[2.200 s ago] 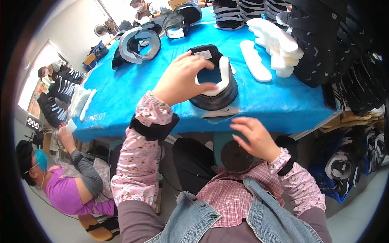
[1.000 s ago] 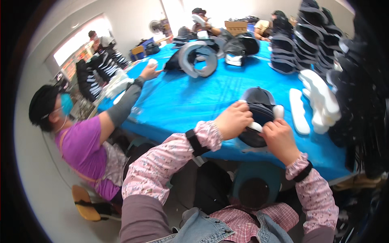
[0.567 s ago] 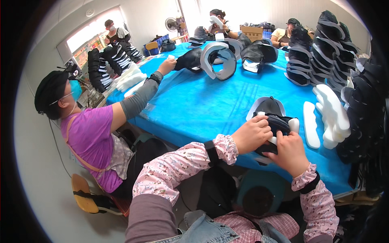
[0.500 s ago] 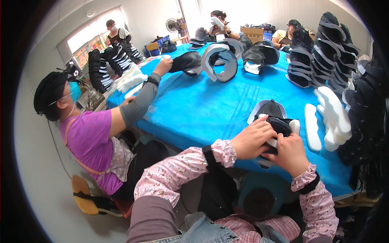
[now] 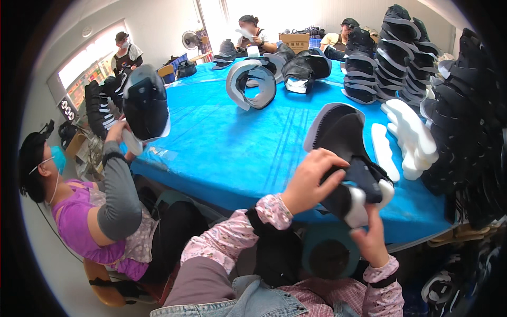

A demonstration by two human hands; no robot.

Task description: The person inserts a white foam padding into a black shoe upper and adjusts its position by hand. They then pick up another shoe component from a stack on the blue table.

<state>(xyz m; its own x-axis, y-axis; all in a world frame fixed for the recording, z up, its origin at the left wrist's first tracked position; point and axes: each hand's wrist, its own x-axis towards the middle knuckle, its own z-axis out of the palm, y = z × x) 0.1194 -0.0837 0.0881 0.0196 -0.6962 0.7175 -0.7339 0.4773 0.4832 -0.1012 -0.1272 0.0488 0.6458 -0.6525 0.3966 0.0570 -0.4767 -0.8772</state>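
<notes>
At the near right edge of the table is a black padded liner (image 5: pixel 338 129) with a grey rim, tilted up toward the far side. Its near end carries white foam (image 5: pixel 356 207) on both sides of a dark flap (image 5: pixel 366 184). My left hand (image 5: pixel 314 180) holds the liner's left edge, thumb over the black fabric. From below, my right hand (image 5: pixel 373 239) grips the flap's near end between the foam parts; its fingertips are partly hidden.
White wavy foam pads (image 5: pixel 412 140) lie right of the liner, beside tall stacks of black liners (image 5: pixel 465 111). A grey-rimmed ring-shaped piece (image 5: pixel 252 84) stands farther back on the blue-covered table (image 5: pixel 222 142). At left, a co-worker (image 5: pixel 90 222) holds another black liner (image 5: pixel 145 103).
The liner in my hands has opened out and shows more of its length; my right hand has dropped to its near end. The co-worker has lifted a liner toward themselves. My view has turned right.
</notes>
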